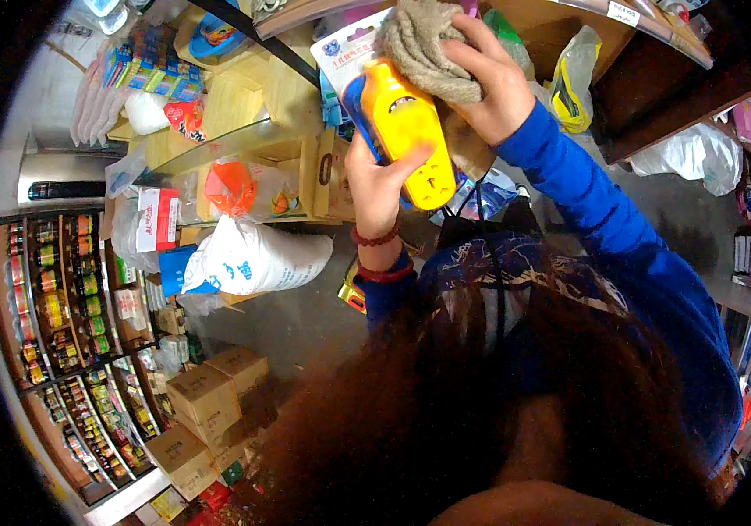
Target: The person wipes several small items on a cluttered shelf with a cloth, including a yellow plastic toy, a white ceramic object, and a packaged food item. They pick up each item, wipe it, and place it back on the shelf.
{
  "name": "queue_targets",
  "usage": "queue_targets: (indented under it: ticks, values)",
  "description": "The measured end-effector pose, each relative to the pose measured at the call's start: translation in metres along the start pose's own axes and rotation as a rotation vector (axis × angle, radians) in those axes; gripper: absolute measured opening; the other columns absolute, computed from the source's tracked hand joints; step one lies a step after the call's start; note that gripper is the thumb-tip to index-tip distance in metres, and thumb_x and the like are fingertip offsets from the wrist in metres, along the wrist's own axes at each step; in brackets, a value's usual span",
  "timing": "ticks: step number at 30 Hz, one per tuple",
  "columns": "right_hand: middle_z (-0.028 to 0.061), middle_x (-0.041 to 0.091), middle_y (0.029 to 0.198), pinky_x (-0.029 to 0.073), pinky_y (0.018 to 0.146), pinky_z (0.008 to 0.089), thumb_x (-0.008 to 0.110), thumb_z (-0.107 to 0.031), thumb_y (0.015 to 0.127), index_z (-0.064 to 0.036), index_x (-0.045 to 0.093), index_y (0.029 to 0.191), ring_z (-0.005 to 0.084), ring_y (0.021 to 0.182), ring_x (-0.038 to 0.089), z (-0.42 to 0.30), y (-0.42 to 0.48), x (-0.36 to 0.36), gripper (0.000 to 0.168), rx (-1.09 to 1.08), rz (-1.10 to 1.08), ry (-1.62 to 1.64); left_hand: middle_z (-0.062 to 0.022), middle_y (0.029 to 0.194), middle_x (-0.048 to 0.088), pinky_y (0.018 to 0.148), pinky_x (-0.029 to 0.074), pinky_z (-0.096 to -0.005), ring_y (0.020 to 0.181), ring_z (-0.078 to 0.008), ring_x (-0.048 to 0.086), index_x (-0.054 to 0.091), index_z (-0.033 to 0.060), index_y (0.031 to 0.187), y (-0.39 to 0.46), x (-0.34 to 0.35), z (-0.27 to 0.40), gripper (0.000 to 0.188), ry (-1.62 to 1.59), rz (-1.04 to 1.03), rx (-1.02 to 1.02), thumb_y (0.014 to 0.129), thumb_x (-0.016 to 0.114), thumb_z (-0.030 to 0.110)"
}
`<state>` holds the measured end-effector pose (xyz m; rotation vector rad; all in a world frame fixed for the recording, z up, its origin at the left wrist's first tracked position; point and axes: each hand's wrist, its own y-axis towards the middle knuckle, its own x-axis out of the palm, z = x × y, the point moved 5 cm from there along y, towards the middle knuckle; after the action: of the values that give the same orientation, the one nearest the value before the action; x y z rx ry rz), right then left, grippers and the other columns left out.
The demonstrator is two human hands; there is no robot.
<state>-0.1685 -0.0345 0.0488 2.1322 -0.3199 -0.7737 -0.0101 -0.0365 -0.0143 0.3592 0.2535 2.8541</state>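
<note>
My left hand [382, 181] grips a yellow power strip [415, 144] mounted on a white and blue hanging card [349, 52]. The thumb lies across the strip's front, just above its socket holes. In my right hand [495, 89] is a bunched grey-brown cloth [425, 49]. It covers the card's upper right corner, and its lower edge is close to the top of the strip. Whether the cloth presses on the packaging cannot be made out.
A wooden shelf edge [651, 36] runs above my hands. To the left are a glass-edged wooden counter [218, 141] and a full white woven sack [270, 260]. Cardboard boxes [204, 394] are stacked on the floor, near shelves of jars [53, 289]. A yellow-printed plastic bag [572, 85] hangs at right.
</note>
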Motion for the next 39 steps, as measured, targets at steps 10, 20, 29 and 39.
queue_targets:
  ticks: [10,20,29,39]
  values:
    - [0.0202,0.045,0.118,0.036,0.092,0.0375,0.066,-0.004,0.062,-0.006,0.057,0.103,0.0377,0.11,0.042,0.001,-0.009,0.006,0.042,0.075,-0.078,0.165,-0.0092,0.099,0.057,0.078,0.048,-0.0314,0.089,-0.0192,0.058,0.044,0.0,0.111,-0.004,-0.001,0.001,0.049,-0.284,-0.002,-0.017,0.067,0.062,-0.012]
    - [0.0187,0.045,0.117,0.035,0.093,0.0416,0.064,0.0,0.053,-0.009,0.06,0.094,0.0382,0.113,0.04,0.015,-0.05,0.009,0.042,-0.1,-0.301,-0.045,-0.0098,0.111,0.051,0.089,0.039,-0.0347,0.102,-0.0217,0.05,0.04,0.0007,0.117,0.004,-0.03,0.004,0.043,-0.376,0.277,0.134,0.076,0.054,-0.001]
    - [0.0201,0.044,0.119,0.035,0.093,0.042,0.068,-0.008,0.06,-0.008,0.059,0.094,0.0372,0.111,0.043,0.004,-0.023,-0.009,0.034,-0.077,-0.163,0.076,-0.0055,0.113,0.05,0.088,0.041,-0.0328,0.102,-0.0192,0.05,0.04,0.0045,0.121,0.009,-0.026,-0.004,0.049,-0.533,0.276,0.103,0.075,0.057,-0.003]
    - [0.0207,0.043,0.119,0.036,0.093,0.0403,0.069,-0.004,0.057,-0.005,0.058,0.092,0.0382,0.113,0.04,0.044,-0.043,-0.035,0.037,0.093,-0.141,0.066,-0.0092,0.119,0.047,0.092,0.036,-0.0461,0.108,-0.0259,0.045,0.039,0.0078,0.123,0.057,-0.033,-0.028,0.053,-0.805,0.306,0.0,0.08,0.058,0.033]
